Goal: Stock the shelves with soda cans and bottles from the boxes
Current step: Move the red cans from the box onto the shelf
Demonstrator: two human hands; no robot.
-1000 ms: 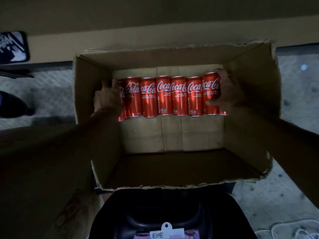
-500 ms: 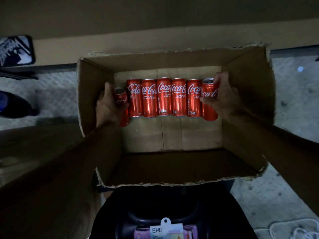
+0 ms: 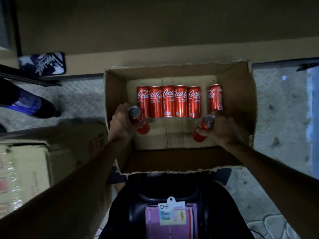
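An open cardboard box (image 3: 117, 94) lies below me with a row of red Coca-Cola cans (image 3: 168, 100) lying along its far side; one more can (image 3: 215, 97) sits a little apart at the row's right end. My left hand (image 3: 120, 121) grips a red can (image 3: 138, 119), lifted with its silver top toward me. My right hand (image 3: 222, 126) holds another red can (image 3: 204, 128) the same way, above the box's bare bottom.
A second cardboard box (image 3: 72, 149) stands to the left. A dark bottle with a blue label (image 3: 29, 102) lies on the speckled floor at far left. A dark pack with a tag (image 3: 170, 209) hangs at my chest, close to the box's near flap.
Both hands have pulled the end cans out of the row and drawn them toward me, tilting them top up. The rest of the row stays in place.
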